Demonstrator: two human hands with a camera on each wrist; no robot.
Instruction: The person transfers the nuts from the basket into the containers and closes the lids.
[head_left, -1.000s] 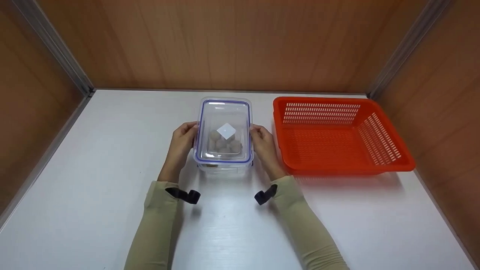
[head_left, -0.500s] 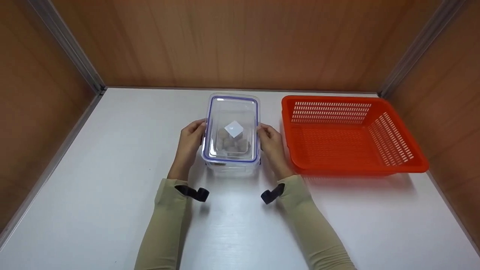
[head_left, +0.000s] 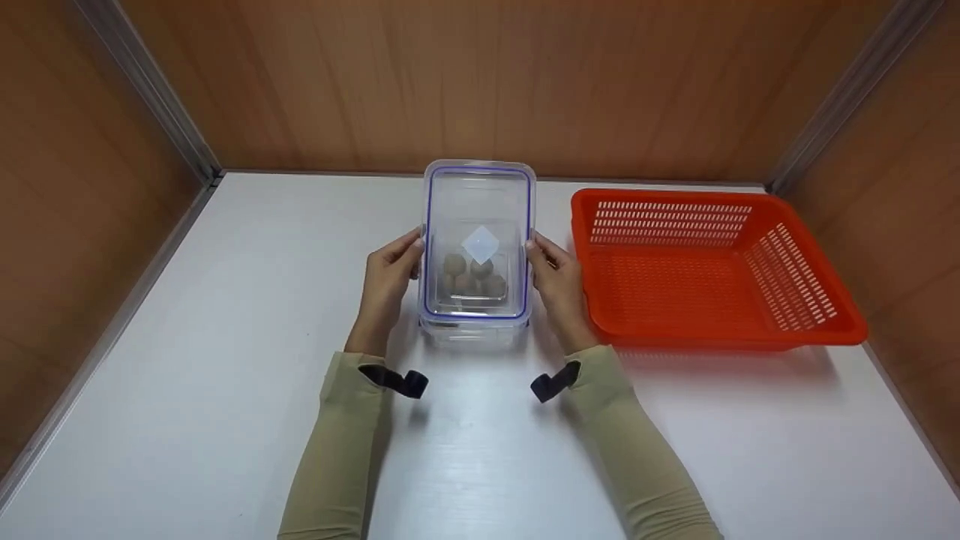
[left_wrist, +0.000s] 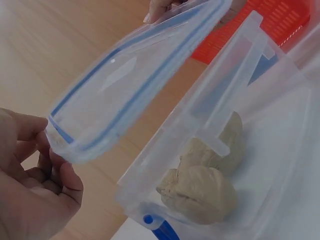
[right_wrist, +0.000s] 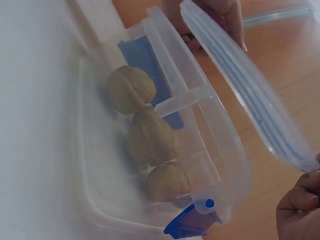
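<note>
Both grips are holding the same thing: the left hand [head_left: 386, 281] is pinching the left long edge of a clear lid [head_left: 478, 241] with a blue seal, and the right hand [head_left: 559, 283] is pinching the right long edge. Fingers of each hand are curling round the lid's rim, thumbs toward the middle. In the wrist views the lid [left_wrist: 132, 82] is sitting clear of the box [left_wrist: 235, 150], raised above it and tilted, with an open gap between the two. The right wrist view is showing the same gap, with the lid [right_wrist: 250, 95] slanting above the box [right_wrist: 165, 150] and only fingertips [right_wrist: 300, 205] of the right hand visible at the lower corner.

The box [head_left: 472, 330] is resting on the white desk [head_left: 187, 375], directly under the lid and between the two hands. Walnuts [right_wrist: 150, 142] are lying inside it, bunched toward the end nearer the person; three are showing plainly in the right wrist view. Blue latches [right_wrist: 187, 225] are hanging open at the box's end. A white square label [head_left: 481, 244] is showing on the lid.

An orange basket [head_left: 787, 330] with slotted walls is standing on the desk just to the right of the right hand, close to the box but apart from it. Wooden panels [head_left: 487, 82] are enclosing the desk behind and at both sides.
</note>
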